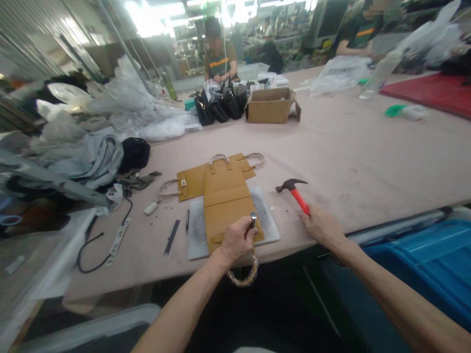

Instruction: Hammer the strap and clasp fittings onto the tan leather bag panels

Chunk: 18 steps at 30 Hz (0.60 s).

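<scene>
Pink tabletop (368,157) fills a crowded workshop, with co-workers seated at its far edge behind a cardboard box (271,105) and a row of black bags (221,105); heaped plastic and grey cloth (88,157) lie well off beyond the left fingers. Nearer in, a flat tan leather bag piece (225,196) lies partly on a grey speckled slab (268,225), its near end right under the left hand (237,239), one wrapped handle loop (246,275) hanging over the table edge below those fingers. The left hand is curled shut round a small metal punch (253,219), standing upright on the leather. The right hand (321,226) rests on the table, fingers closed over the red grip of a hammer (296,192) whose dark head lies just beyond the fingertips — flat, not lifted. A dark strip tool (171,236) and a thin pen-like tool (187,220) lie near the left fingers, to their outer side.

By my reading, the step in hand is setting the punch — the next move calls for raising the hammer and striking squarely while the left fingers keep the punch plumb.
</scene>
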Each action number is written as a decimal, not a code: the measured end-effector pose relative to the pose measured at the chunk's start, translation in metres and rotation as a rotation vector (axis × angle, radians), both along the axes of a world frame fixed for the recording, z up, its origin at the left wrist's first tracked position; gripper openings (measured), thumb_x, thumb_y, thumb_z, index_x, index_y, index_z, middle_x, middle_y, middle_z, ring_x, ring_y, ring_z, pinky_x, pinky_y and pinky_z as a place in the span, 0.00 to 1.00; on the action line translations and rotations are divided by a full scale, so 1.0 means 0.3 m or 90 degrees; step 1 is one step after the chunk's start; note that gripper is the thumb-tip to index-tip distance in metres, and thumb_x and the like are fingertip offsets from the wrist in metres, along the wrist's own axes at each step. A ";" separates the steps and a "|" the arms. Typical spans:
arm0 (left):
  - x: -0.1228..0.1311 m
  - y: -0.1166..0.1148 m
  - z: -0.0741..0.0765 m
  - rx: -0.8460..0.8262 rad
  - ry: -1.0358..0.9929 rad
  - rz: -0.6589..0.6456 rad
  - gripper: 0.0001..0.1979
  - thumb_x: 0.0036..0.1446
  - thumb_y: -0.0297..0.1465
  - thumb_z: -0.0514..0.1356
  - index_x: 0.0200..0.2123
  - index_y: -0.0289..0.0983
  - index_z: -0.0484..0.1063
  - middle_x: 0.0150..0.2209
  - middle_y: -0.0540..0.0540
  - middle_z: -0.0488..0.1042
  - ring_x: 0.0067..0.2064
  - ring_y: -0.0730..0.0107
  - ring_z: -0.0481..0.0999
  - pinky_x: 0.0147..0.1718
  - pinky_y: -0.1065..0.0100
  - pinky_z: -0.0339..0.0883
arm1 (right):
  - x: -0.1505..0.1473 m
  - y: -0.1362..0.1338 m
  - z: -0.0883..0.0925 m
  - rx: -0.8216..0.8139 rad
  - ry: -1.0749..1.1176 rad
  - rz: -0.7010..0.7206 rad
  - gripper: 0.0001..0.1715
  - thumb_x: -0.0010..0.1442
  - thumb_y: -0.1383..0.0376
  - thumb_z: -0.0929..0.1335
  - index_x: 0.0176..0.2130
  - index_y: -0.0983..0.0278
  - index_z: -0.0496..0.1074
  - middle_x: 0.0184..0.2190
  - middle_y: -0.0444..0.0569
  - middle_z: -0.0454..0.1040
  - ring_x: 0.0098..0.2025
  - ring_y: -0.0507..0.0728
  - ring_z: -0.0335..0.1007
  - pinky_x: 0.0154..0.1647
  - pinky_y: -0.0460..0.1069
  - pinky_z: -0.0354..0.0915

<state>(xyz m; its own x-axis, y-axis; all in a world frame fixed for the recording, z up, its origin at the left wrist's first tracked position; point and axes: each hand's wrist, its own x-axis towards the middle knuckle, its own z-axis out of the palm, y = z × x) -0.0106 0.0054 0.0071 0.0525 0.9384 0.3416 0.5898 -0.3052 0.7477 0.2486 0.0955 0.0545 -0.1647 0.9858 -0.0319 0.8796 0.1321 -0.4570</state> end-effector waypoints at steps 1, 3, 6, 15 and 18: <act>-0.002 -0.001 0.004 -0.002 0.005 0.001 0.05 0.60 0.26 0.60 0.40 0.40 0.73 0.38 0.44 0.79 0.41 0.62 0.80 0.46 0.63 0.74 | -0.031 -0.013 -0.019 0.036 0.008 0.021 0.13 0.64 0.62 0.63 0.42 0.68 0.72 0.40 0.62 0.76 0.43 0.66 0.73 0.48 0.62 0.67; -0.004 -0.003 0.011 -0.007 0.009 0.005 0.05 0.60 0.27 0.60 0.40 0.39 0.73 0.38 0.44 0.79 0.41 0.61 0.80 0.46 0.62 0.74 | -0.105 -0.056 -0.048 0.115 0.060 0.127 0.18 0.65 0.63 0.64 0.51 0.67 0.72 0.50 0.64 0.74 0.53 0.68 0.70 0.59 0.64 0.62; 0.002 -0.006 0.017 -0.023 -0.018 0.004 0.05 0.61 0.26 0.58 0.39 0.39 0.74 0.38 0.44 0.80 0.41 0.62 0.80 0.46 0.62 0.74 | -0.217 -0.132 -0.089 0.169 0.166 0.353 0.23 0.64 0.65 0.65 0.58 0.64 0.68 0.55 0.59 0.73 0.57 0.65 0.68 0.59 0.62 0.63; -0.177 0.021 0.114 -0.059 -0.477 0.284 0.19 0.61 0.47 0.59 0.39 0.35 0.72 0.38 0.41 0.81 0.38 0.63 0.83 0.42 0.60 0.78 | -0.289 -0.184 -0.129 0.129 0.140 0.380 0.24 0.63 0.70 0.68 0.59 0.63 0.70 0.55 0.55 0.74 0.53 0.64 0.66 0.55 0.59 0.63; -0.418 -0.038 0.179 -0.138 -0.244 0.406 0.19 0.57 0.46 0.61 0.35 0.34 0.75 0.34 0.42 0.80 0.37 0.59 0.82 0.41 0.59 0.78 | -0.294 -0.171 -0.106 0.121 0.106 0.395 0.18 0.64 0.69 0.69 0.54 0.61 0.75 0.51 0.53 0.75 0.51 0.62 0.66 0.52 0.57 0.62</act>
